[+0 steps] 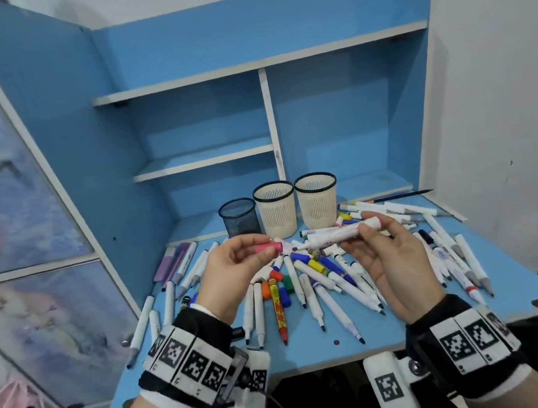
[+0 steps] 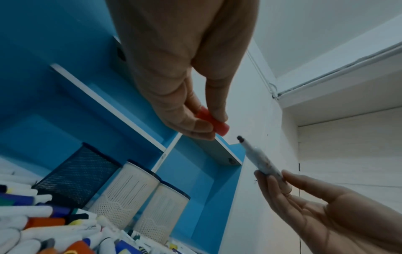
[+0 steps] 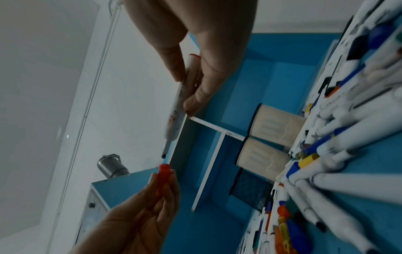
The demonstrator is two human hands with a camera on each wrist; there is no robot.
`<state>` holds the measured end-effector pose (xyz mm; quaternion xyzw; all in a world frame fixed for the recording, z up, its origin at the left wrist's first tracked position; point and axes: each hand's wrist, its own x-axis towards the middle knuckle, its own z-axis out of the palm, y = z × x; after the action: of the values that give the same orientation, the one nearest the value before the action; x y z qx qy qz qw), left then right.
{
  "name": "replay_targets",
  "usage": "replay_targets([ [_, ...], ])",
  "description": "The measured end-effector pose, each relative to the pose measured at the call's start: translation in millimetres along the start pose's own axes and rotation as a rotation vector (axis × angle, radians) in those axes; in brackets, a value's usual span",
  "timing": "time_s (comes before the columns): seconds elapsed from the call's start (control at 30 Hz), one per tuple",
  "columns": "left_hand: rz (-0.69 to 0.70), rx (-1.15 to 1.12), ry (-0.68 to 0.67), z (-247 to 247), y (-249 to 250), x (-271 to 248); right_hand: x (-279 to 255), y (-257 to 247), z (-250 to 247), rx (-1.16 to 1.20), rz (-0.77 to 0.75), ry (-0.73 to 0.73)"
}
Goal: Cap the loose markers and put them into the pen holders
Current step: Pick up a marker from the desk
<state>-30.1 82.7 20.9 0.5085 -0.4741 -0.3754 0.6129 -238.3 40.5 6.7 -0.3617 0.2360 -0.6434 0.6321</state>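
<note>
My left hand (image 1: 250, 251) pinches a pink-red cap (image 1: 268, 247) (image 2: 212, 121) (image 3: 164, 177) between thumb and fingers, its open end facing right. My right hand (image 1: 373, 229) grips a white uncapped marker (image 1: 341, 233) (image 2: 260, 159) (image 3: 177, 106) near its back end, dark tip pointing left at the cap. A small gap separates tip and cap. Both hands hover above the blue desk (image 1: 415, 318). Behind them stand a black mesh pen holder (image 1: 239, 217) and two cream pen holders (image 1: 275, 209) (image 1: 317, 199).
Several loose markers and coloured caps (image 1: 306, 281) lie scattered over the desk, more of them to the right (image 1: 453, 247) and left (image 1: 174, 276). Blue shelves (image 1: 206, 160) rise behind the holders. A white wall (image 1: 505, 101) closes the right side.
</note>
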Motion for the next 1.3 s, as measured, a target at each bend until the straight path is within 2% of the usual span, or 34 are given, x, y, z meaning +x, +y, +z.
replay_targets([
  [0.17, -0.037, -0.105, 0.0, -8.4, -2.3, -3.2, 2.4, 11.9, 11.8, 0.01, 0.034, -0.029],
  [0.5, -0.026, 0.012, -0.017, -10.4, -0.2, -5.8, 3.0, 18.4, 12.0, 0.029, 0.03, -0.048],
  [0.77, -0.018, 0.079, -0.037, 13.2, -0.3, -6.5, 7.0, 11.7, -7.8, 0.042, 0.015, -0.029],
  [0.9, -0.029, 0.089, -0.061, 26.5, -2.6, -6.6, 4.7, 12.6, -13.7, 0.031, 0.004, -0.096],
  [1.2, 0.038, 0.146, 0.022, 42.6, -3.0, -10.8, 9.2, 11.9, -14.2, -0.077, -0.088, -0.136],
  [1.3, -0.024, 0.091, 0.018, 48.6, -4.2, -13.0, 11.6, 12.9, -15.0, -0.079, -0.093, -0.169],
])
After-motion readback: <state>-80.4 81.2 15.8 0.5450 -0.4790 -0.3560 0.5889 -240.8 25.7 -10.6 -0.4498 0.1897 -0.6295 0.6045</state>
